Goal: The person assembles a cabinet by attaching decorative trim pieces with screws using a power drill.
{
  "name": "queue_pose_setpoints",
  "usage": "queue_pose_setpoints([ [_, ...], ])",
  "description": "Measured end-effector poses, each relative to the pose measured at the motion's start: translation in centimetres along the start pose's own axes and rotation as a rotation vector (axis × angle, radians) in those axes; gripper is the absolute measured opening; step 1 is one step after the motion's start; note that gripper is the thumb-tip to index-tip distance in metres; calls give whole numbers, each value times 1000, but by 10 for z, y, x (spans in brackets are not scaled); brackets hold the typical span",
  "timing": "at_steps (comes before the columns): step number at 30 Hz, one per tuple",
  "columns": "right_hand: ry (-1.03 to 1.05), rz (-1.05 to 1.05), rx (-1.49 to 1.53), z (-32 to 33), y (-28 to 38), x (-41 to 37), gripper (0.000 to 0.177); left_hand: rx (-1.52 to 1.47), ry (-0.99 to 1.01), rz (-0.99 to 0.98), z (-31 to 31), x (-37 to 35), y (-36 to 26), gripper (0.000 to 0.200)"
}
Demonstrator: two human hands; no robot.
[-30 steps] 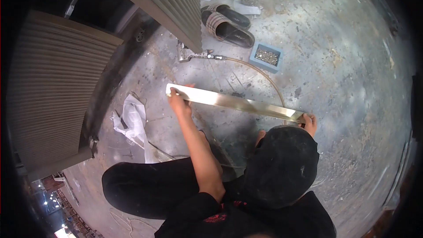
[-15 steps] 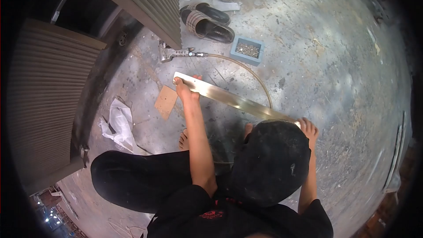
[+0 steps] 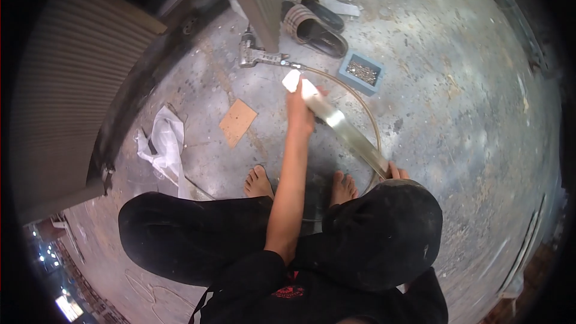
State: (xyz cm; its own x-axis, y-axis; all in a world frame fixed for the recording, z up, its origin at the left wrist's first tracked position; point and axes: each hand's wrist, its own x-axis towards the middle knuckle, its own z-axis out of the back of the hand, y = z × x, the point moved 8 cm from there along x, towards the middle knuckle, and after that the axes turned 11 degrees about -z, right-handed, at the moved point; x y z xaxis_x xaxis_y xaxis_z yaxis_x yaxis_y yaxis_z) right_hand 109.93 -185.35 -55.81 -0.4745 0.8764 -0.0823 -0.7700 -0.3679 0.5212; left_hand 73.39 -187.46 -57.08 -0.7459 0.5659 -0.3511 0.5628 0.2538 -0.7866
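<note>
A long, shiny metal strip (image 3: 354,134) slants above the floor in front of my knees, its far end lit bright white. My left hand (image 3: 300,111) is closed round the strip near that far end, fingers partly hidden behind it. At the near end my right hand (image 3: 397,172) grips the strip beside my right knee, which covers most of the hand. Beyond the strip lies an air tool (image 3: 257,56) with a thin hose (image 3: 367,105) curving behind the strip. A blue-grey box (image 3: 342,73) of small metal pieces stands to the right of the tool.
A square of brown board (image 3: 238,122) and a crumpled white sheet (image 3: 167,135) lie on the floor to the left. Sandals (image 3: 323,41) sit at the back near a ribbed panel (image 3: 255,0). Another large ribbed panel (image 3: 72,90) stands at the left.
The strip has swung to a steeper slant, its far end moving up and right with my left hand. My right hand has come down and left, behind the knee. The head view has shifted.
</note>
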Motion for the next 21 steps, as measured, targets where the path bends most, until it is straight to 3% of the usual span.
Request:
queue_pose_setpoints([
  [3,-115,-46,12,-18,-46,-21,54,-23,204,44,-43,-17,5,54],
  [6,-231,-123,28,-12,-75,-26,53,337,145,-63,-34,-19,-5,42],
  [8,-309,-189,35,0,-86,-27,52,583,-18,-423,18,21,-16,28],
  [9,-347,-216,39,7,-93,-27,52,546,-248,-486,55,44,-23,21],
  [11,-416,-267,56,17,-102,-26,51,996,-725,-702,111,94,-60,27],
  [13,-457,-335,77,26,-109,-22,51,1371,-785,-530,119,131,-101,47],
  [16,-387,-554,85,29,-121,-20,50,1698,-710,-441,131,198,-125,55],
  [18,-294,-706,88,28,-129,-20,51,1695,-342,-501,169,272,-106,58],
  [19,-323,-679,89,31,-127,-19,51,1628,-114,-551,185,309,-92,60],
  [21,-367,-614,101,32,-121,-18,51,1587,45,-637,185,319,-87,60],
])
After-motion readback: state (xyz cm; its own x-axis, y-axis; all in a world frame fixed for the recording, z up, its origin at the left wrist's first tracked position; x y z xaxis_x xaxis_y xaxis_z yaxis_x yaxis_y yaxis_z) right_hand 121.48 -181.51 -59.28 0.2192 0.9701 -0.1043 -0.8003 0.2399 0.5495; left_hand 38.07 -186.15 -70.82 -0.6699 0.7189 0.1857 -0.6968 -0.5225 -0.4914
